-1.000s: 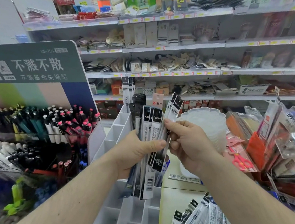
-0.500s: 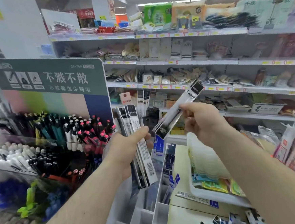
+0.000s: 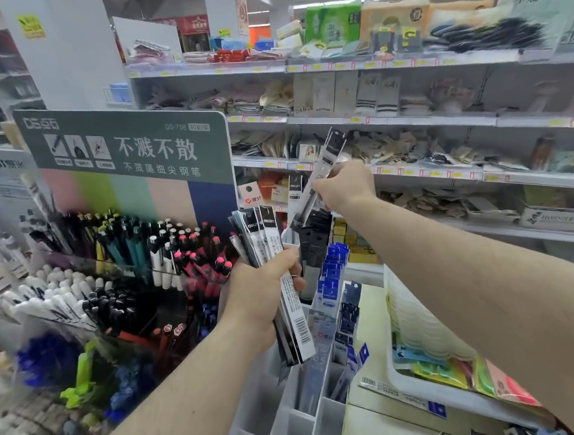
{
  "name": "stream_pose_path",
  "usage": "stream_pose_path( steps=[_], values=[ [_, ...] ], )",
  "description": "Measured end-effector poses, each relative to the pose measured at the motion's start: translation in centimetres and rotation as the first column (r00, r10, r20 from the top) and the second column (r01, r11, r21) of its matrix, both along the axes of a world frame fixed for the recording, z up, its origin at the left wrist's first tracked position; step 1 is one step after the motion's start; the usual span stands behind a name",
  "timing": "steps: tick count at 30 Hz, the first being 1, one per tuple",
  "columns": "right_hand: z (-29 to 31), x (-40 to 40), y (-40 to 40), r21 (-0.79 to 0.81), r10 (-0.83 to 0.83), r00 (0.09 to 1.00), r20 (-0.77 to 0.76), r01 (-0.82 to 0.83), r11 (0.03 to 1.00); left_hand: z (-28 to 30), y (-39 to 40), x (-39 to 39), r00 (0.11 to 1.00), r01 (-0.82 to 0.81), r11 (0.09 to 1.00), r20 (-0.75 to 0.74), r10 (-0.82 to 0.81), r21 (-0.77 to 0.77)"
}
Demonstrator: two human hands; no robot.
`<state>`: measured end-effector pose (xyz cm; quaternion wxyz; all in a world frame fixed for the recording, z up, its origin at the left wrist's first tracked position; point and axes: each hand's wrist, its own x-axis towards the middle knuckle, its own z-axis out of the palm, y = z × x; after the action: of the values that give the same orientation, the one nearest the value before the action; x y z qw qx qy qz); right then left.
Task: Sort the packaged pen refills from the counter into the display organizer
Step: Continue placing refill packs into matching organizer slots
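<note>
My left hand (image 3: 262,288) grips a bundle of packaged pen refills (image 3: 284,286), long narrow packs with black tops, held upright in the middle of the view. Further back, my right hand (image 3: 343,185) pinches a single refill pack (image 3: 314,184) that slants up to the right. Its lower end hangs over the far compartments of the grey display organizer (image 3: 294,419). The far compartments hold black-topped and blue-topped refill packs (image 3: 331,275). The near compartments look bare.
A tiered pen display (image 3: 121,264) with a green sign stands left of the organizer. A white tray (image 3: 426,391) of packaged goods sits on the counter at right. Store shelves (image 3: 408,122) fill the background. More refill packs lie at the bottom edge.
My right hand has pulled one pack out of the bundle and carried it up and away toward the organizer's far end. The view has tilted upward.
</note>
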<state>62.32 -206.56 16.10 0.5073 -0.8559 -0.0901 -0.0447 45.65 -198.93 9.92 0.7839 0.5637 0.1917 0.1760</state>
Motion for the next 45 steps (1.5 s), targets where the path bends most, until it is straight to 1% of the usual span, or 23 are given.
stream_pose_path(
  steps=[5, 8, 11, 13, 19, 24, 26, 29, 30, 32, 34, 35, 36, 38, 41, 45],
  values=[
    [-1.2, 0.2, 0.9, -0.246, 0.131, 0.991, 0.020, -0.122, 0.962, 0.0, -0.1, -0.2, 1.000, -0.003, 1.000, 0.007, 0.003, 0.019],
    [-1.7, 0.2, 1.7, -0.450, 0.158, 0.987, 0.029, -0.129, 0.884, 0.0, -0.2, -0.3, 1.000, -0.002, 0.999, 0.004, 0.002, 0.055],
    [-1.8, 0.0, 2.4, -0.564, 0.154, 0.988, -0.023, -0.140, 0.814, -0.1, -0.3, -0.2, 1.000, 0.008, 0.998, 0.027, -0.010, 0.068],
    [-1.9, 0.1, 2.8, -0.593, 0.150, 0.988, -0.043, -0.146, 0.792, 0.0, -0.4, -0.3, 0.999, 0.020, 0.997, 0.047, -0.024, 0.074],
    [-2.7, 0.9, 3.1, -0.611, 0.127, 0.990, -0.056, -0.134, 0.780, 0.1, -0.9, -0.4, 0.987, 0.130, 0.989, 0.084, -0.136, 0.075],
    [-2.6, 1.3, 3.2, -0.629, 0.117, 0.991, -0.058, -0.128, 0.767, 0.1, -1.0, -0.6, 0.963, 0.269, 0.962, 0.020, -0.270, 0.053],
    [-1.9, 1.0, 2.7, -0.593, 0.115, 0.993, -0.010, -0.098, 0.799, 0.1, -1.0, -0.6, 0.952, 0.306, 0.951, -0.005, -0.306, 0.040],
    [-0.4, -0.2, 0.8, -0.483, 0.110, 0.994, 0.013, -0.090, 0.871, 0.1, -1.0, -0.7, 0.946, 0.323, 0.946, -0.040, -0.322, 0.029],
    [-0.1, -1.1, -0.1, -0.400, 0.111, 0.994, 0.015, -0.096, 0.911, 0.2, -1.1, -0.7, 0.947, 0.319, 0.947, -0.051, -0.317, 0.029],
    [0.2, -3.2, -2.1, -0.142, 0.123, 0.992, 0.024, -0.119, 0.983, 0.2, -1.2, -0.7, 0.949, 0.310, 0.950, -0.065, -0.309, 0.018],
    [0.3, -6.5, -4.1, 0.102, 0.140, 0.990, -0.017, -0.138, 0.985, 0.1, -1.3, -0.7, 0.946, 0.317, 0.948, -0.070, -0.316, 0.015],
    [0.1, -8.2, -5.0, 0.181, 0.181, 0.982, -0.061, -0.168, 0.969, 0.0, -1.3, -0.6, 0.943, 0.329, 0.944, -0.072, -0.326, 0.027],
    [-0.3, -9.8, -5.8, 0.225, 0.238, 0.965, -0.108, -0.209, 0.952, -0.2, -1.3, -0.6, 0.937, 0.345, 0.938, -0.073, -0.341, 0.046],
    [-1.8, -12.2, -6.8, 0.242, 0.328, 0.925, -0.191, -0.280, 0.929, -0.6, -1.3, -0.5, 0.923, 0.383, 0.919, -0.079, -0.377, 0.094],
    [-4.1, -13.2, -7.1, 0.221, 0.331, 0.908, -0.255, -0.279, 0.935, -1.2, -1.4, -0.5, 0.893, 0.450, 0.877, -0.092, -0.440, 0.171],
    [-5.2, -13.3, -7.8, 0.328, 0.310, 0.911, -0.272, -0.215, 0.920, -1.0, -1.5, -0.8, 0.826, 0.564, 0.812, -0.109, -0.553, 0.150]
  ],
)
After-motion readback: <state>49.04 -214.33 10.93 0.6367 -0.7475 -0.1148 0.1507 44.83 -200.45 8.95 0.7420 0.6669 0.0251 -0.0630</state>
